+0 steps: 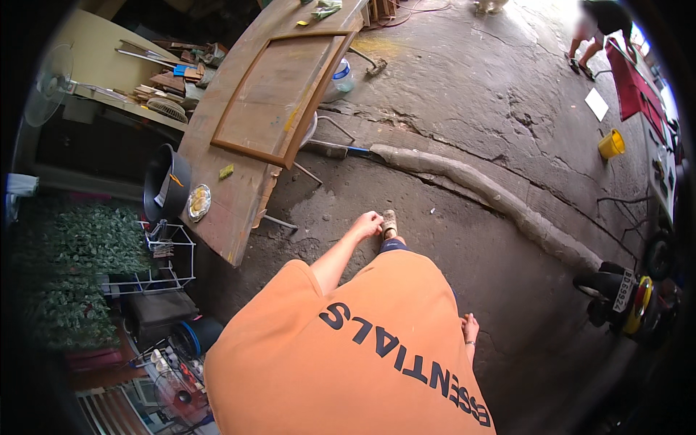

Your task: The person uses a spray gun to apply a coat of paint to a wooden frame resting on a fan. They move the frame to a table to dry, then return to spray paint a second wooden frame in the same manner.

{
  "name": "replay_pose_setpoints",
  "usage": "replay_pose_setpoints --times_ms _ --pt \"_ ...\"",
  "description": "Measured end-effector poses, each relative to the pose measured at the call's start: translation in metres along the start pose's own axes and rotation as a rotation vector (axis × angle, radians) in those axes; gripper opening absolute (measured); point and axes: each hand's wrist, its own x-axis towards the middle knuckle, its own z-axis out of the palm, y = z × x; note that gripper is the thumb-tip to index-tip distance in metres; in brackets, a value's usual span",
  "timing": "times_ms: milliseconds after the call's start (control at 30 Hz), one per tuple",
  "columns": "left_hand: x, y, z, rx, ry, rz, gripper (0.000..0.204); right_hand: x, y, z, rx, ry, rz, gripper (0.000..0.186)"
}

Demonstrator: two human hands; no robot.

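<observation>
My left hand (370, 224) hangs in front of my body, close beside my shoe (389, 219) in the view. Its fingers are curled together, and whatever may lie inside them is hidden. My right hand (470, 328), with a band at the wrist, hangs low at my right side. Its fingers are loosely curled and nothing shows in them. Neither hand touches the wooden table (210, 188) at my left. On that table lie a brown wooden frame (288, 158), a yellow sponge (227, 172), a foil-like round dish (199, 202) and a dark basin (161, 181).
A long raised concrete ridge (493, 188) crosses the cracked floor ahead. Table legs (308, 174) jut out at left. Farther right are a yellow bucket (611, 143), a motorcycle (631, 297) and a bending person (605, 22). A white rack (174, 254) and fan (183, 397) stand left.
</observation>
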Motion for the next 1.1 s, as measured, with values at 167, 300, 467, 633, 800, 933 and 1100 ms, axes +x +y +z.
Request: replay_pose_setpoints --times_ms 167,300,467,633,800,933,1100 --pt "-0.046 0.026 0.071 0.226 -0.179 0.069 0.036 -0.016 0.048 -0.072 0.087 0.155 0.173 0.037" --pt "-0.055 -0.044 0.099 0.547 -0.235 -0.004 0.033 -0.020 0.062 -0.105 0.172 0.197 0.152 0.038" --pt "-0.052 -0.085 0.122 0.671 -0.498 -0.229 0.032 -0.017 0.058 -0.103 0.272 0.198 0.071 0.040" --pt "0.006 -0.039 0.172 1.059 -0.750 -0.016 0.036 -0.020 0.059 -0.095 0.413 0.086 0.030 0.035" --pt "0.040 0.113 0.312 0.918 -0.541 -0.159 0.043 -0.017 0.075 -0.138 0.204 0.274 0.021 0.032" --pt "0.117 0.197 0.450 1.224 -0.672 0.360 0.043 -0.027 0.015 -0.180 0.447 0.313 0.178 0.034" --pt "0.122 0.341 0.608 0.905 -0.770 0.674 0.039 -0.018 -0.053 -0.231 0.559 0.542 -0.011 0.034"
